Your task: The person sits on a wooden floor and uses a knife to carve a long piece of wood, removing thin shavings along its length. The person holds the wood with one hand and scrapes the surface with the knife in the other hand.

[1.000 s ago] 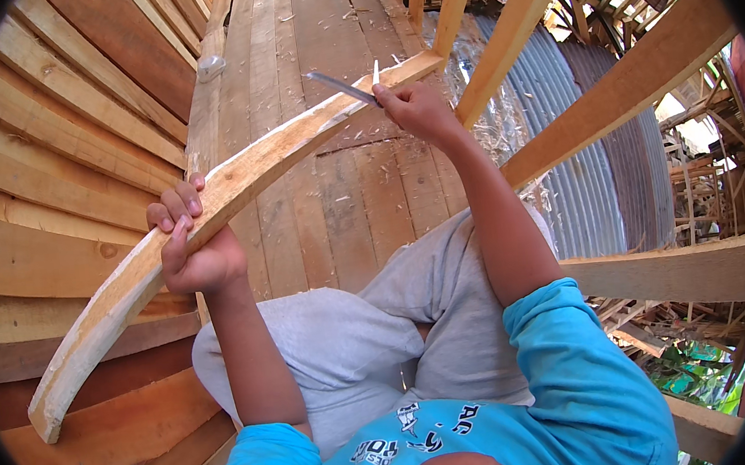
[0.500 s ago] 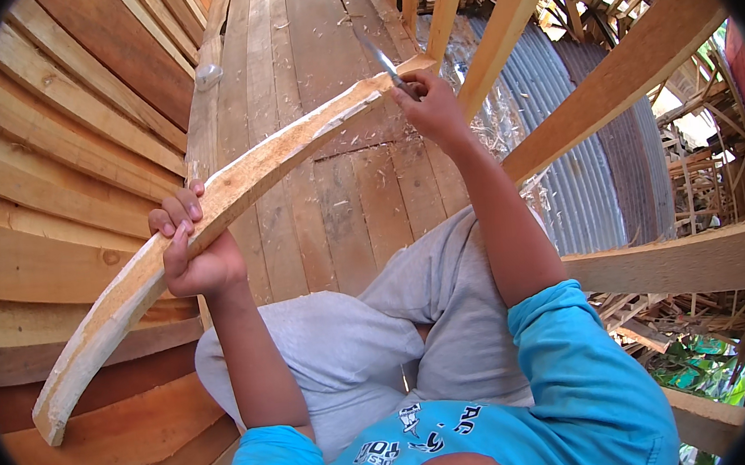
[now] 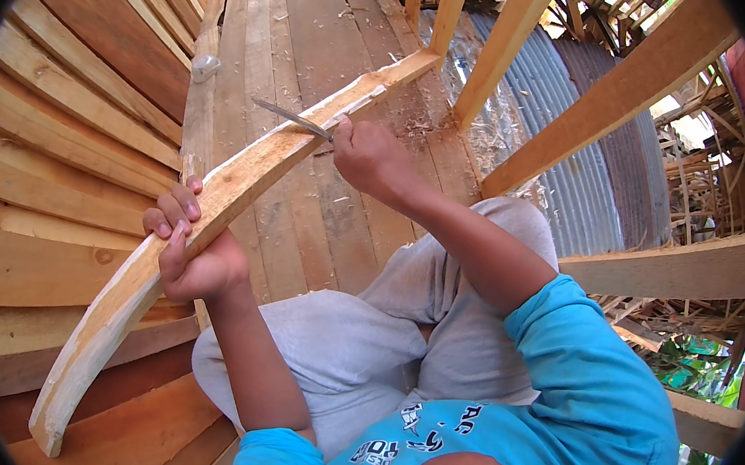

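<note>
A long curved wooden plank (image 3: 210,221) is held slanting across the view, its lower end low at the left and its upper end resting near a pale upright beam (image 3: 450,10). It is gripped about its middle by the left hand (image 3: 191,254), whose fingers (image 3: 174,207) are wrapped closed over the upper edge. A knife (image 3: 294,119) is clasped in the closed right hand (image 3: 374,156), the blade laid against the plank's top edge just above that hand; whether the edge is biting into the wood cannot be told for certain. Wood shavings (image 3: 420,125) lie scattered on the plank floor (image 3: 310,50) beyond. A slip is judged the main risk: the blade points along the plank toward the left hand, so a stroke that skids off the grain could run down to those fingers, or the unclamped plank could twist. Compared with half a second ago, the right hand and knife have been drawn down the plank from its upper end, nearer the left hand.
</note>
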`<control>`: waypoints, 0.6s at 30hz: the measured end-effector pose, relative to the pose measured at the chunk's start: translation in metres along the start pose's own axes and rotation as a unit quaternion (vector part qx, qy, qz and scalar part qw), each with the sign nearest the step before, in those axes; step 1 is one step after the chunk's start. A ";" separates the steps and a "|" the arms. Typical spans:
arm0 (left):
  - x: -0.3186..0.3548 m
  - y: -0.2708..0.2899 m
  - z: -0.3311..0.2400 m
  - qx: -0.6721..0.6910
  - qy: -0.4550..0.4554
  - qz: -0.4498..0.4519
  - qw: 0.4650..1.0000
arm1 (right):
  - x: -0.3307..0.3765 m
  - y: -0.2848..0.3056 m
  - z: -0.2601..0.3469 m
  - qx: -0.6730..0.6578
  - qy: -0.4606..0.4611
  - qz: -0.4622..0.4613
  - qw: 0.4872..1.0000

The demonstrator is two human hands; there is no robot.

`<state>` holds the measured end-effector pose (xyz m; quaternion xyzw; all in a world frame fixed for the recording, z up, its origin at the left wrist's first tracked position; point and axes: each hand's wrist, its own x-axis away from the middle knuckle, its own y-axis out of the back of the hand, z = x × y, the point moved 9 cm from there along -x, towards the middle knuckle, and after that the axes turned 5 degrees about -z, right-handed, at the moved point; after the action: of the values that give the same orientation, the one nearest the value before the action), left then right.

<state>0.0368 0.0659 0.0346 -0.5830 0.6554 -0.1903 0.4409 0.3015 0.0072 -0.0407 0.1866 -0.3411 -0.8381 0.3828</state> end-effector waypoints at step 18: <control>-0.002 0.000 0.001 0.014 0.006 -0.005 1.000 | -0.031 0.011 -0.033 0.022 -0.016 -0.059 0.998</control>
<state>0.0377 0.0685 0.0346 -0.5788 0.6523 -0.2052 0.4444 0.3462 0.0118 -0.0539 0.2012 -0.3541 -0.8542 0.3233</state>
